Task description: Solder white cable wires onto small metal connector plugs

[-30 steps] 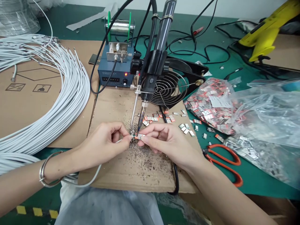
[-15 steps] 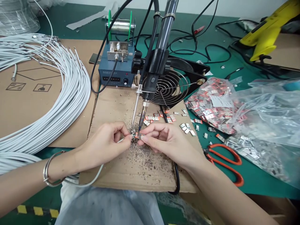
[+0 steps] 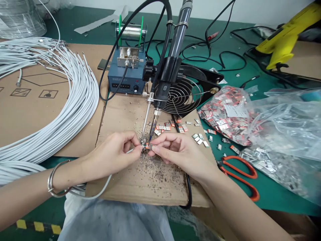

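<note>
My left hand pinches the end of a white cable just under the soldering iron. Between thumb and finger, my right hand grips a small connector with a red-orange part, its metal end toward my fingers. Cable end and connector meet at the iron's tip; whether they are joined is too small to tell. A thin metal solder feed tube comes down beside the iron, its end close to the tip. Fingers partly hide the connector.
A blue soldering station carries a solder spool. Behind the iron is a black fan. White cables lie coiled at left. Loose connectors, bagged connectors and orange-handled scissors lie at right. Dark crumbs cover the cardboard.
The view has shifted slightly. Both hands keep the same grip on cable and connector at the iron's tip; nothing has been let go.
</note>
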Available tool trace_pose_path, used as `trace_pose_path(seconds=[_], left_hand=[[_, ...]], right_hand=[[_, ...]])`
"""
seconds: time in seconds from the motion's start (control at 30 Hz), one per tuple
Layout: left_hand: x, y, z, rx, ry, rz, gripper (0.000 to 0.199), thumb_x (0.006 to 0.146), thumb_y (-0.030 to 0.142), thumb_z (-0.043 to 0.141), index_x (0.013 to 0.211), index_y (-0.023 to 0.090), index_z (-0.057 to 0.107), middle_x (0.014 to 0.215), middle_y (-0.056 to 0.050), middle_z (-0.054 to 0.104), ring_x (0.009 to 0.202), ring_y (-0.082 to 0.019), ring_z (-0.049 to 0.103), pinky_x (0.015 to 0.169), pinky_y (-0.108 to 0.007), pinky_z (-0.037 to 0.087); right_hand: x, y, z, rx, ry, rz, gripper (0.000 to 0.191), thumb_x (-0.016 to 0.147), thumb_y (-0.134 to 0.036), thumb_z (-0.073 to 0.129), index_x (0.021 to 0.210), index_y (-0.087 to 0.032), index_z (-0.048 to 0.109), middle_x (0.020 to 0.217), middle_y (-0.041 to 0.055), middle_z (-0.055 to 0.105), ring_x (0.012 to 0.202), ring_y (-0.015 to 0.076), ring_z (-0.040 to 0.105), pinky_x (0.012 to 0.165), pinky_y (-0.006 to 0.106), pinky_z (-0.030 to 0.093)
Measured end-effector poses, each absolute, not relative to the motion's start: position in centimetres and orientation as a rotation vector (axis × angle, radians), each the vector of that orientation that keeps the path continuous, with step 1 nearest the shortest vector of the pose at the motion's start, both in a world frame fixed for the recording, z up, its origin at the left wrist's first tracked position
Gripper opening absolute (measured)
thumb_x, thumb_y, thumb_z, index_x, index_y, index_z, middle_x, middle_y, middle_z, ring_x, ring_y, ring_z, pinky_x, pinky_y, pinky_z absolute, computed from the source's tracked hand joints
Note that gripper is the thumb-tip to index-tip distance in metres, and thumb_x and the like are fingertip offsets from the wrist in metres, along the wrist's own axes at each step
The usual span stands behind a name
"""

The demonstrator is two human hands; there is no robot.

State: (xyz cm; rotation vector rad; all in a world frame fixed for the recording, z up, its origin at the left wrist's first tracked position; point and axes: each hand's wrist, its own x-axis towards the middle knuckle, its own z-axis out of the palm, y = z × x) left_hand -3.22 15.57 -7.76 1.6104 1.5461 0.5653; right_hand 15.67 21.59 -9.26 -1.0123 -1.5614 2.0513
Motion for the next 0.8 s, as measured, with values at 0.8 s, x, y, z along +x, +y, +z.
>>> trace_pose_path(seconds=[0.8], left_hand=[[-3.63,15.57,-8.17,1.652,1.498,0.625,0.017,0.082,0.03,0.054,0.075,0.017,0.059,0.049,0.005,0.034,0.047,-0.004,0.03,0.043,-0.014,0.023]], right_hand=[[15.78,21.84,-9.06,-0.973,-1.531,2.108,0.021,0.075,-0.027,0.068,0.083,-0.01,0.059,0.071,0.0079,0.065,0.046,0.0043,0.042,0.042,0.017,0.03]])
